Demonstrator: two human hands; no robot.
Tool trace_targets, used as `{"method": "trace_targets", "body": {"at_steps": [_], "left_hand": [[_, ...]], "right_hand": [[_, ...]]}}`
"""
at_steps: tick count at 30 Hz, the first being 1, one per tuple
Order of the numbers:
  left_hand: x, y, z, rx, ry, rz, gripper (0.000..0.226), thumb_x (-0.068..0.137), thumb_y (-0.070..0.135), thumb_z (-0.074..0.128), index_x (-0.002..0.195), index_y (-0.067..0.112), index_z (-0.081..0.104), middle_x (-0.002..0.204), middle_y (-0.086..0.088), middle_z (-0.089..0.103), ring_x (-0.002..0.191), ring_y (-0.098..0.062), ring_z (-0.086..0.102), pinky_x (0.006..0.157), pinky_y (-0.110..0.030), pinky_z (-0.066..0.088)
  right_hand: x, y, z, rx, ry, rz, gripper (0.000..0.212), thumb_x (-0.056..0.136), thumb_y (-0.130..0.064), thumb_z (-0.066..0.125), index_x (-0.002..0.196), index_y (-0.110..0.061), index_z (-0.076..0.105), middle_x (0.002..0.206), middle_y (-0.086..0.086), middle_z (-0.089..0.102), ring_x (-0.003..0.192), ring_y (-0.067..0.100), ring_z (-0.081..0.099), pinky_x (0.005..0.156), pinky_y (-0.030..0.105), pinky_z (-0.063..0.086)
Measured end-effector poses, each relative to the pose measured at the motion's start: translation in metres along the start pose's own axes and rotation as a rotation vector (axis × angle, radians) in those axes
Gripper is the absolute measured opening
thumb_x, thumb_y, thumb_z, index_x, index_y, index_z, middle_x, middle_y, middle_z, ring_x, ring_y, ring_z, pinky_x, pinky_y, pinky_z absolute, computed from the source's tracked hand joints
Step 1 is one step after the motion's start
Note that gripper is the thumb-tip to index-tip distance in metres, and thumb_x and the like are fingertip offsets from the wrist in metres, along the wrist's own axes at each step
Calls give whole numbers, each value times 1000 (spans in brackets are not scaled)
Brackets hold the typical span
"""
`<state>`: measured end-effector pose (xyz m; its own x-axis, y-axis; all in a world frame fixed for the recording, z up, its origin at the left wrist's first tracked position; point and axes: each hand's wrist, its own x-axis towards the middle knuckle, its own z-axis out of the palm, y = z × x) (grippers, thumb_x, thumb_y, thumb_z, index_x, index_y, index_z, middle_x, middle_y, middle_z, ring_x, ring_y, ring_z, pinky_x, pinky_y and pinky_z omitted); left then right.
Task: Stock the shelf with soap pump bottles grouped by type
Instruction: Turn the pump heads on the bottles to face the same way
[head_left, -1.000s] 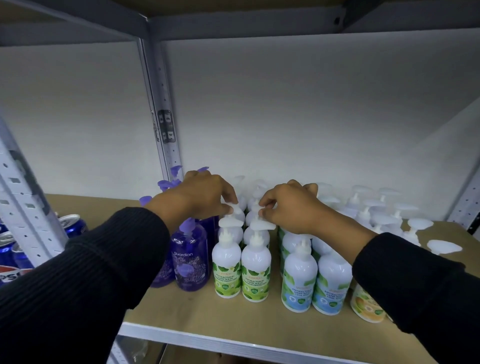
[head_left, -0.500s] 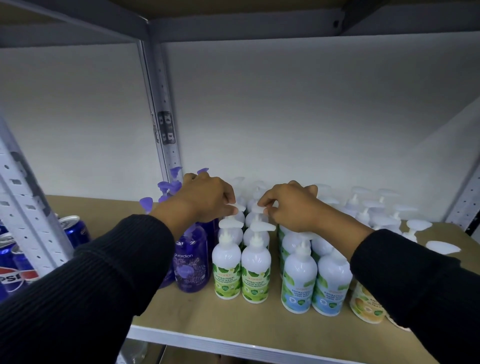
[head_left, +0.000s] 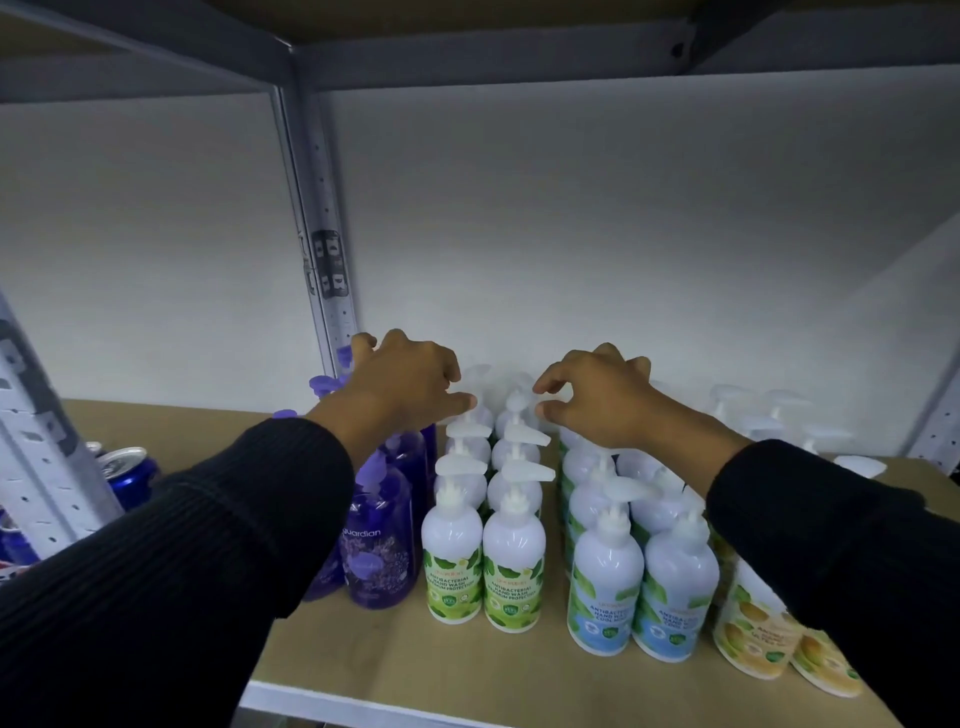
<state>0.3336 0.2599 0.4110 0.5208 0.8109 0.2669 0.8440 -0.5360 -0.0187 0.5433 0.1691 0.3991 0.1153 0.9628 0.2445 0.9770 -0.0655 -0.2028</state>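
White pump tops (head_left: 513, 404) touched by loosely curled left hand (head_left: 408, 387) and right hand (head_left: 597, 402), neither gripping

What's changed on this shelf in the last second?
The person's left grip and right grip crept slightly farther back over the pump heads of the green-label bottles. Whether either now pinches a pump cannot be told. Those bottles, the purple bottles and the blue-label bottles stayed standing in their rows.
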Motion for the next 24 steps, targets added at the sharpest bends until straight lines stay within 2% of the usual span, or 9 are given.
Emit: {"method": "trace_targets", "body": {"at_steps": [3, 7, 12, 19, 24], "left_hand": [[6, 10, 4, 76, -50, -22, 51, 89, 72, 45, 119, 35, 63, 108, 11, 67, 125, -22, 41, 107, -53, 20], [13, 18, 12, 130, -66, -52, 53, 90, 72, 42, 107, 30, 70, 102, 7, 66, 120, -23, 43, 107, -55, 18], [20, 20, 16, 124, -65, -56, 41, 94, 62, 47, 103, 30, 71, 99, 6, 65, 117, -22, 44, 106, -55, 20], [20, 18, 12, 33, -124, -19, 30, 95, 50, 54, 123, 43, 62, 121, 15, 63, 123, -22, 39, 102, -49, 24], [19, 18, 10, 22, -135, -2, 28, 96, 43, 55, 124, 45, 61, 123, 16, 62, 122, -21, 38, 101, -49, 25]], "right_hand": [[7, -1, 4, -56, -15, -33, 34, 98, -47, 54, 130, -38, 59, 126, -12, 57, 124, 20, 36, 86, 37, 20], [15, -1, 10, -75, -27, -66, 37, 98, -48, 52, 133, -37, 58, 126, -11, 58, 123, 20, 35, 85, 39, 21], [21, -2, 14, -88, -14, -68, 36, 98, -50, 52, 130, -36, 62, 120, -11, 58, 120, 21, 36, 85, 39, 21], [21, -2, 16, -122, 17, -47, 36, 94, -58, 53, 118, -34, 65, 109, -11, 56, 117, 20, 39, 87, 40, 26], [21, -4, 19, -143, 43, -24, 38, 92, -63, 53, 112, -33, 66, 102, -12, 59, 114, 20, 41, 84, 40, 25]]}}
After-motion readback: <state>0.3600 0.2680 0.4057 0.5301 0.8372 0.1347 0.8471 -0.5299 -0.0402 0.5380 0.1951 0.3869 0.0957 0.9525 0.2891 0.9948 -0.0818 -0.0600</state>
